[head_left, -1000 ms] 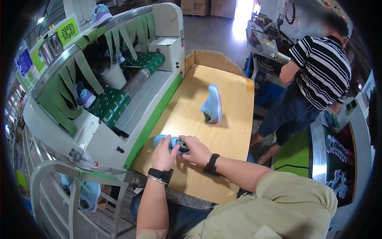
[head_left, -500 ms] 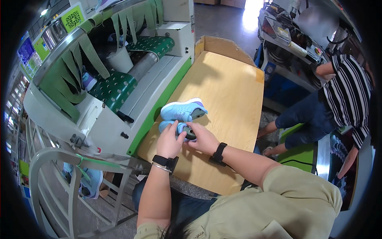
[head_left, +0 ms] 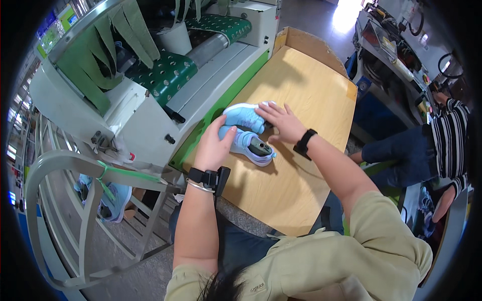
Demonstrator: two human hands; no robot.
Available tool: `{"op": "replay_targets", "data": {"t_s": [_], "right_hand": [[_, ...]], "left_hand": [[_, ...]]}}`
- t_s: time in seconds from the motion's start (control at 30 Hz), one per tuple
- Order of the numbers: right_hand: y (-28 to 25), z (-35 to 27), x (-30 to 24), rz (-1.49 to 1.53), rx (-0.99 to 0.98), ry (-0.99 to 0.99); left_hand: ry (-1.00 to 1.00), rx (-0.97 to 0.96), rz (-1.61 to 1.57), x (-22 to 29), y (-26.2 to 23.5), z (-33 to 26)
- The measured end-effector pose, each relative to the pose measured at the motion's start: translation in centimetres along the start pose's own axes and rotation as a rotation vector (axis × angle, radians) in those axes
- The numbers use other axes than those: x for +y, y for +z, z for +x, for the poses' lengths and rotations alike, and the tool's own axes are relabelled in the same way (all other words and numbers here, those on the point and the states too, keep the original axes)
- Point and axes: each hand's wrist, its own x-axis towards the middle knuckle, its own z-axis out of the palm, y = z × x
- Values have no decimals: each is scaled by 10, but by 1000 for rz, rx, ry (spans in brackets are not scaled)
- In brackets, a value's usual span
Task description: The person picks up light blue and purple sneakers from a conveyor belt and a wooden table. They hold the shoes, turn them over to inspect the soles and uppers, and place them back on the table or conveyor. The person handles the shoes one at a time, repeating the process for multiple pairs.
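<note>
Two light-blue sneakers lie side by side on a wood-grain tabletop (head_left: 316,145). The near sneaker (head_left: 246,144) has its opening toward me, and a dark insert shows inside it. My left hand (head_left: 213,145) has its thumb and forefinger around this sneaker's toe end. Just beyond lies the far sneaker (head_left: 242,115), on its side with its white sole edge away from me. My right hand (head_left: 283,123) is open, fingers spread, its fingertips over that sneaker's right end and partly hiding it.
Left of the tabletop stands a white machine with a perforated green conveyor belt (head_left: 160,78) and hanging green strips (head_left: 133,32). A grey metal rack (head_left: 83,220) holding more blue shoes (head_left: 116,200) is at lower left. On the right, a person in a striped top (head_left: 449,143) stands by a workbench.
My right hand has left the near sneaker and moved over the far one. The near sneaker has turned, its opening pointing lower right. The far sneaker has tipped onto its side. The view has shifted.
</note>
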Motion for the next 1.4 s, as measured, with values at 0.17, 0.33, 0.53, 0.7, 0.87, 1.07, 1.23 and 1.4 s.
{"op": "replay_targets", "data": {"t_s": [0.17, 0.33, 0.53, 0.7, 0.87, 1.07, 1.23, 1.4], "right_hand": [[10, 60, 22, 231, 101, 99], [13, 43, 14, 916, -160, 394], [3, 23, 12, 1158, -61, 635], [-63, 13, -33, 1466, 162, 459], [-98, 13, -86, 1442, 386, -66], [14, -27, -80, 854, 52, 119], [-1, -18, -60, 1076, 80, 375], [-90, 37, -14, 1037, 434, 270]], "left_hand": [[10, 29, 70, -9, 4, 1], [115, 189, 153, -24, 5, 6], [-3, 188, -39, -14, 9, 4], [-185, 49, -602, 11, 12, -3], [-44, -344, -1171, 53, -12, -4], [26, -137, -1438, 21, -53, 39], [89, -117, -1558, 19, -54, 45], [147, -109, -1565, 19, -62, 51]]}}
